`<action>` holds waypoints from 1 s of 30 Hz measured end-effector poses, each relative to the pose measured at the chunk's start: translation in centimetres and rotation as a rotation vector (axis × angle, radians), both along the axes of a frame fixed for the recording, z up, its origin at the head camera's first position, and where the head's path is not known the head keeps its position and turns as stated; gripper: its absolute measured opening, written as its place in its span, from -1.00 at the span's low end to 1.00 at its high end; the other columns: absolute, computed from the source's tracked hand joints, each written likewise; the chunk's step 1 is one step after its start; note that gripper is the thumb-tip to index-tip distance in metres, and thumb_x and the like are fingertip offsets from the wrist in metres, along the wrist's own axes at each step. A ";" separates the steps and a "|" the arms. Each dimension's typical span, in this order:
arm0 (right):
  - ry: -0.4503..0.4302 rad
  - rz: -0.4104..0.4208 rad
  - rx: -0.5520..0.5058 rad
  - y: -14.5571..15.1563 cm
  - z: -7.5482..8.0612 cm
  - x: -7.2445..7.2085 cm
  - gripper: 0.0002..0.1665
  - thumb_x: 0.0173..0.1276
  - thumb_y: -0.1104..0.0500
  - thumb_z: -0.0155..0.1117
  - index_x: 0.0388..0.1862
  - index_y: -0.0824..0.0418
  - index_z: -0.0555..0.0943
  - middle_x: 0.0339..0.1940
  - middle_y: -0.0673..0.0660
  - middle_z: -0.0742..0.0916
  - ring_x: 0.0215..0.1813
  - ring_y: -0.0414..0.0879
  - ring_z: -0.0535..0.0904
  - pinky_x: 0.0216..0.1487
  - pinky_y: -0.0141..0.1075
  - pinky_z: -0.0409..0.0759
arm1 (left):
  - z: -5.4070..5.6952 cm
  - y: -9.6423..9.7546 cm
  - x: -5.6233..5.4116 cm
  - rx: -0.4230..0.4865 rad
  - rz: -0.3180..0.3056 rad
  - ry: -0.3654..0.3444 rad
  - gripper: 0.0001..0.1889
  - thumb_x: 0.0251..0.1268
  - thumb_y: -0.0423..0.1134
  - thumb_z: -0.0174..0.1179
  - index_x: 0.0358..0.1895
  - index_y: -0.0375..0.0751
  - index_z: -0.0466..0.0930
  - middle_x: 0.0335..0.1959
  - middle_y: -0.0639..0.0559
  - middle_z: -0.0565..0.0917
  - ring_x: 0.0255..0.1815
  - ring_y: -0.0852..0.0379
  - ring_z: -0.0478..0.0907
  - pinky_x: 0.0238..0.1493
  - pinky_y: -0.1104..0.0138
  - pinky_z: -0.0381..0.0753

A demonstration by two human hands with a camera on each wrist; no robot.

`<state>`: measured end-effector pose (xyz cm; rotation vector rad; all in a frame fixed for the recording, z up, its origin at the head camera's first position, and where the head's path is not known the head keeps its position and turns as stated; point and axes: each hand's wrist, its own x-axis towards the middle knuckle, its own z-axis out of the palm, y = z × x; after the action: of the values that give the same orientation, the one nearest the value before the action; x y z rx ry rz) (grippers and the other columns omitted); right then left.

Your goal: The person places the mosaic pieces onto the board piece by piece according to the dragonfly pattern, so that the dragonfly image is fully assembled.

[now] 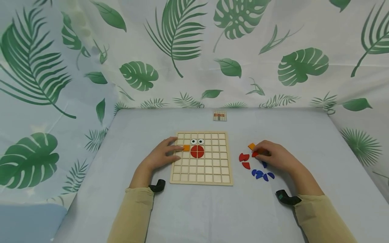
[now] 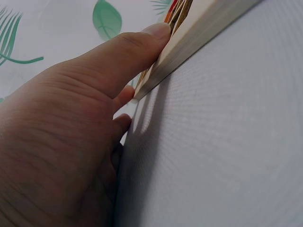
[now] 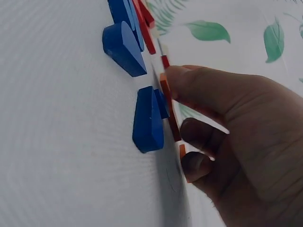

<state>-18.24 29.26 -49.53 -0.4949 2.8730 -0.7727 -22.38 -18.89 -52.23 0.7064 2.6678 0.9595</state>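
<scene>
Loosely spread, the left hand (image 1: 161,153) reached over the left edge of a pale wooden square grid board (image 1: 214,162), one fingertip at an orange square tile (image 1: 186,147) lying on it. Right of the board, the right hand (image 1: 276,156) bent its fingers over red wedge-shaped pieces (image 1: 246,165) (whether it gripped one, I could not tell), partly hiding them. Blue rounded pieces (image 1: 265,178) lay nearer, one partly covered.

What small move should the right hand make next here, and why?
Probably the right hand should pick up the orange piece beside it: on the board, an orange square sits left of the red circle, while the cells right of it are bare.
</scene>
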 end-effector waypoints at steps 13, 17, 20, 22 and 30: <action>-0.021 -0.001 -0.054 -3.6 4.6 -1.9 -0.70 0.38 0.13 0.33 0.07 0.00 0.60 -0.13 0.00 0.60 -0.37 -0.07 0.51 -0.45 -0.32 0.56 | -0.2 0.2 0.0 -0.063 0.006 0.020 -0.44 0.28 0.11 0.29 0.35 0.23 0.47 0.59 0.06 0.12 0.62 -0.11 -0.01 0.55 -0.11 0.11; -0.041 0.028 -0.076 -5.6 5.4 -3.0 -0.69 0.40 0.12 0.31 0.10 0.02 0.60 -0.08 0.01 0.60 -0.34 -0.04 0.50 -0.50 -0.26 0.57 | -0.2 0.1 0.0 -0.065 -0.009 0.008 -0.47 0.34 0.11 0.22 0.37 0.25 0.45 0.60 0.07 0.10 0.63 -0.11 -0.05 0.56 -0.12 0.06; -0.017 0.065 -0.092 -7.0 5.4 -3.9 -0.70 0.39 0.12 0.32 0.09 0.01 0.61 -0.05 -0.01 0.61 -0.25 -0.04 0.46 -0.47 -0.25 0.57 | -0.2 0.0 0.0 -0.069 -0.025 0.019 -0.49 0.38 0.11 0.18 0.38 0.26 0.44 0.60 0.07 0.10 0.63 -0.12 -0.06 0.56 -0.13 0.05; 0.017 0.097 -0.095 -7.9 5.1 -4.6 -0.71 0.39 0.12 0.33 0.08 0.02 0.62 -0.03 -0.03 0.63 -0.21 -0.06 0.45 -0.37 -0.26 0.54 | -0.2 0.0 -0.1 -0.077 -0.033 0.031 -0.50 0.40 0.11 0.16 0.38 0.26 0.44 0.60 0.06 0.10 0.63 -0.13 -0.06 0.56 -0.13 0.04; 0.016 0.147 -0.114 -12.5 4.4 -6.7 -0.73 0.39 0.06 0.33 0.05 0.03 0.64 -0.02 -0.01 0.67 -0.20 -0.08 0.48 -0.23 -0.25 0.51 | 0.0 0.0 -0.2 -0.099 -0.029 0.047 -0.46 0.39 0.10 0.16 0.42 0.20 0.39 0.59 0.04 0.12 0.63 -0.15 -0.05 0.56 -0.14 0.05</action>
<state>-24.99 16.78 -45.14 -0.7203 2.7792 -0.9145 -22.60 -18.85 -52.19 0.7523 2.7164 0.8070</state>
